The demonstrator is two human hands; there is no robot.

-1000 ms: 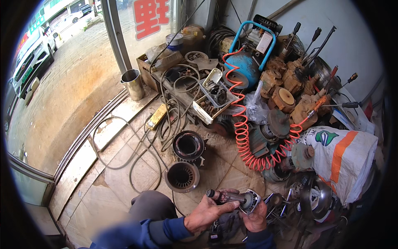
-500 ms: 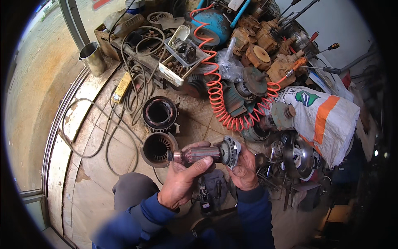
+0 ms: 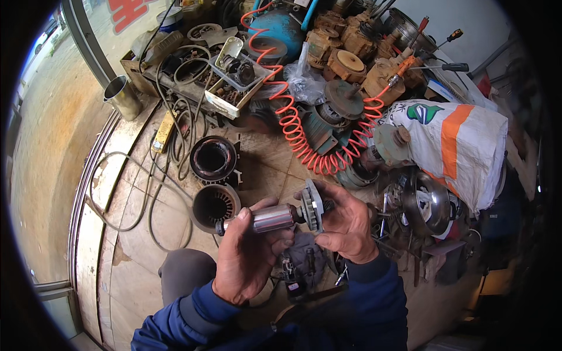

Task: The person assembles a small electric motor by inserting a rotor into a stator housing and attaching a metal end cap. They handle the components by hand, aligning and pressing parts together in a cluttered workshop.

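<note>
A motor armature (image 3: 273, 219) with a striped metal core lies nearly level in front of me, its left end slightly lower. My left hand (image 3: 243, 260) is closed around it, the thumb near the narrow left end and the fingers underneath. At its right end sit a toothed fan (image 3: 307, 210) and a grey end plate (image 3: 317, 202). My right hand (image 3: 351, 225) curves around the plate's outer side, thumb at the lower edge and fingers at the top. A dark shaft end shows between plate and palm. Just beyond my left hand stands an open round motor housing (image 3: 215, 206).
Behind that housing is a motor stator (image 3: 214, 159). An orange coiled air hose (image 3: 301, 149) hangs over greenish motors. Right of my hands are a metal bowl (image 3: 426, 202) and a white sack (image 3: 456, 146). A cable (image 3: 132, 155) loops across the floor at left. A dark power tool (image 3: 293, 281) lies below my hands.
The armature has tilted, left end down. My left thumb has shifted from the middle of the core toward its left end. My right hand has turned, showing more palm. The view has shifted slightly.
</note>
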